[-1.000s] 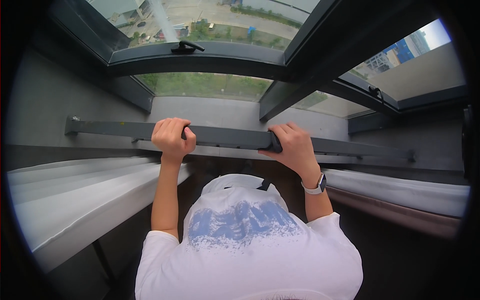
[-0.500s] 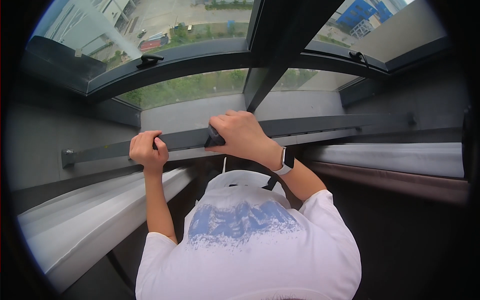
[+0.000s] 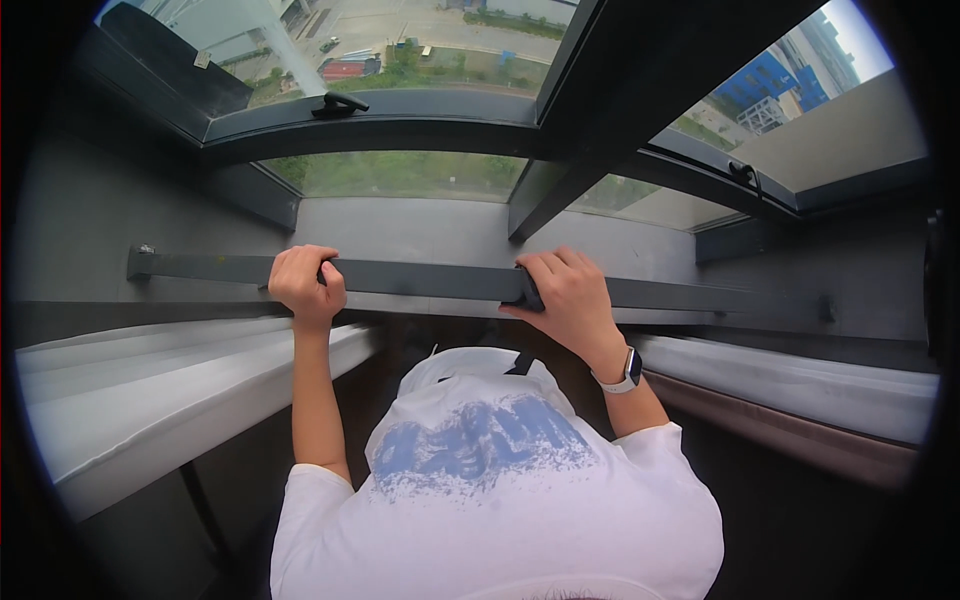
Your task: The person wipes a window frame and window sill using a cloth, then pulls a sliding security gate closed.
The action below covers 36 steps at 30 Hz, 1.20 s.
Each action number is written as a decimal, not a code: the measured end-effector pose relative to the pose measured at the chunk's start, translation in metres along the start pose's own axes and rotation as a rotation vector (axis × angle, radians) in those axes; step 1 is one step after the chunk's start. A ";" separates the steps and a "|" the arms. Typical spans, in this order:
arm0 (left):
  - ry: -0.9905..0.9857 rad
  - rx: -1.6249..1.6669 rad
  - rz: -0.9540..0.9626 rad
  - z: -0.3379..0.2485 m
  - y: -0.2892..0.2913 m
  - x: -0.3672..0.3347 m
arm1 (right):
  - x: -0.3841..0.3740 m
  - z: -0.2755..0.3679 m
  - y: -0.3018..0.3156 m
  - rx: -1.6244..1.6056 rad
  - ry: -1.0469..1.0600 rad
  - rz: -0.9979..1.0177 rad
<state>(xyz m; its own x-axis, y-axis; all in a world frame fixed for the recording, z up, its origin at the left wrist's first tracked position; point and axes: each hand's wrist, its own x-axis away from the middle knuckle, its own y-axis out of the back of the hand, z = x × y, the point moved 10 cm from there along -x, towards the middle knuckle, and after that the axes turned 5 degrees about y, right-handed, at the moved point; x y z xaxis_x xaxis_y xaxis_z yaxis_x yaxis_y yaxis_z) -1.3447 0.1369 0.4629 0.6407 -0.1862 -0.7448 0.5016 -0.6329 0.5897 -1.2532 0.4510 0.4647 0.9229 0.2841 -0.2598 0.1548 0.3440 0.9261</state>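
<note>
A long dark grey rail (image 3: 430,278) runs crosswise in front of the window. My left hand (image 3: 303,283) is closed around its left part, with a small dark patch showing at the thumb that I cannot make out. Farther right, my right hand (image 3: 572,300) presses a dark, folded cloth-like piece (image 3: 527,288) around the rail, fingers over the top and thumb on the near side. Most of that piece is hidden under the palm. A watch (image 3: 626,371) with a pale band is on my right wrist.
Dark window frames (image 3: 590,130) rise beyond the rail, with a handle (image 3: 340,104) on the left pane and another (image 3: 745,174) on the right. A grey sill (image 3: 420,222) lies behind the rail. White curtains (image 3: 180,400) hang at left and white fabric (image 3: 790,380) at right.
My right hand has slid right along the rail with the dark piece, away from my left hand. The left hand keeps its hold on the rail. The whole view has shifted slightly.
</note>
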 end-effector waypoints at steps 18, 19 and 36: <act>0.017 0.041 0.044 0.002 0.002 -0.001 | -0.086 0.096 -0.057 -0.172 0.116 0.014; 0.009 0.045 0.032 0.002 0.002 -0.001 | -0.074 0.081 -0.048 -0.158 0.111 0.015; -0.046 0.063 0.028 0.002 0.001 0.001 | -0.094 0.112 -0.060 0.003 0.093 0.023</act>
<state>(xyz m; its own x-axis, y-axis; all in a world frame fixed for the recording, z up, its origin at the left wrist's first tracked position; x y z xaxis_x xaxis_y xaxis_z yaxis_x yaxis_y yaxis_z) -1.3445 0.1346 0.4622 0.6262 -0.2381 -0.7424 0.4450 -0.6728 0.5911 -1.3102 0.3034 0.4644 0.8894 0.3740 -0.2629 0.1353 0.3340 0.9328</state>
